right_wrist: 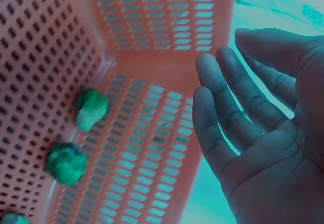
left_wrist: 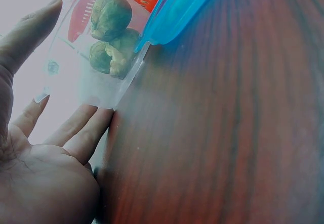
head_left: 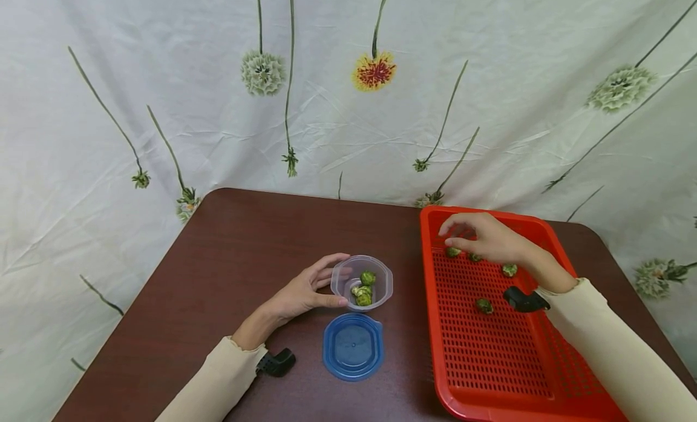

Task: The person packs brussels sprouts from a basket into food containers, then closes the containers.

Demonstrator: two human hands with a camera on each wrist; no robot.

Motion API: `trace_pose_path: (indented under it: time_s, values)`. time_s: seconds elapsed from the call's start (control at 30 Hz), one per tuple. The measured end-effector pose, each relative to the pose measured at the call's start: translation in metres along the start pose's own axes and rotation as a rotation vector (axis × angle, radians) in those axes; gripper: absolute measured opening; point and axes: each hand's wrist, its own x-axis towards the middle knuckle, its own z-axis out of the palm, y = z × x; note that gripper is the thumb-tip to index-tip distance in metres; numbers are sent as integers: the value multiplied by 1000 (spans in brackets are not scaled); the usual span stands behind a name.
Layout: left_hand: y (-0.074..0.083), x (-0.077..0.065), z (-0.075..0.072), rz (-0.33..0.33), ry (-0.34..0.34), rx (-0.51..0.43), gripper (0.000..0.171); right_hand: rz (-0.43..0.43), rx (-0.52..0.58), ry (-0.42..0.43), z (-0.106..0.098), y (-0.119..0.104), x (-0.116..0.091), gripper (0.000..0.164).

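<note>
Your left hand [head_left: 306, 292] holds the clear tub [head_left: 382, 283] between thumb and fingers, apparently steadying it on the table [head_left: 261, 228]. Sprouts [head_left: 368, 278] sit inside; the lid [head_left: 353, 346] lies on its near side, leaving the mouth uncovered. Your right hand [head_left: 492, 237], empty with fingers relaxed, hovers over the basket's [head_left: 432, 307] far end, within easy reach of loose sprouts [head_left: 484, 306].
</note>
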Motion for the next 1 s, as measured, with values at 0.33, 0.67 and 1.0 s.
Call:
trace_pose_path:
  time_s: [0.33,0.67,1.0]
  values:
    - [0,0,-1,-8,9,8,87,83,-6,-23,2,24,-1,18]
    - [0,0,-1,-16,11,3,86,92,-24,-51,14,47,3,21]
    - [-1,0,-1,-3,2,-5,86,79,-70,-32,20,53,1,20]
